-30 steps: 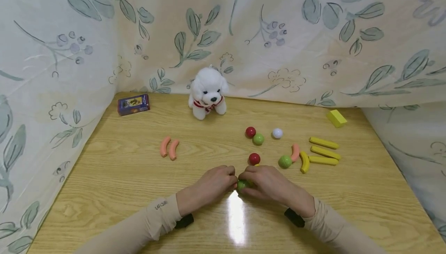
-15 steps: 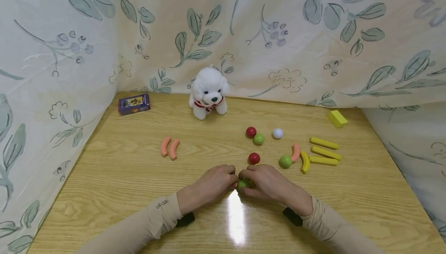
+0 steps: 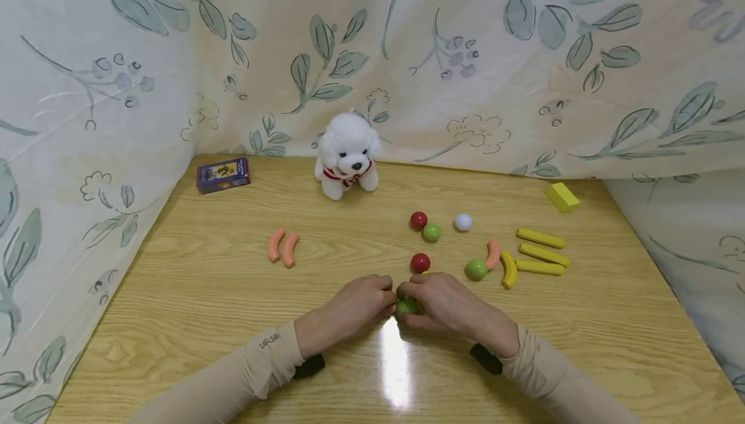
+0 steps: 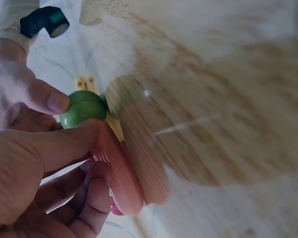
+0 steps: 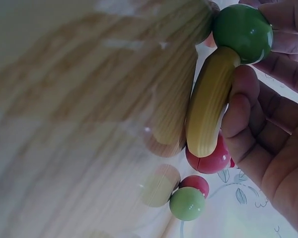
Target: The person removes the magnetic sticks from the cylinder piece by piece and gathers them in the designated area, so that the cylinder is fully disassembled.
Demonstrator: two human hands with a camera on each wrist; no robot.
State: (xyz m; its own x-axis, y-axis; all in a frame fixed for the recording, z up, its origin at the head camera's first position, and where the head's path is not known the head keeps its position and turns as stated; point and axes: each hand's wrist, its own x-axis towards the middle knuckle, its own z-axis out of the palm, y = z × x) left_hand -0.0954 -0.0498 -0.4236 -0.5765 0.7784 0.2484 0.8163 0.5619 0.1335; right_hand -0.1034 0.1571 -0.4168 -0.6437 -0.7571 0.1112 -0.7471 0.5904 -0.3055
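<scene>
My left hand pinches a pink curved stick by one end, low over the wooden table. Beside it, my right hand holds a green ball between thumb and fingers. The ball touches or nearly touches the pink stick's end. A yellow curved stick lies against the ball in the right wrist view, with my lower right fingers touching its side. Just beyond its other end sits a red ball. From the head view, my hands hide most of both held pieces.
Behind the hands lie a second red ball, a light green ball and a white ball. Yellow sticks lie rightward, two pink curved sticks leftward. A plush dog and card box stand at the back.
My right hand has shifted slightly left and away from me. The nearer red ball has moved slightly left. My left hand stays nearly still.
</scene>
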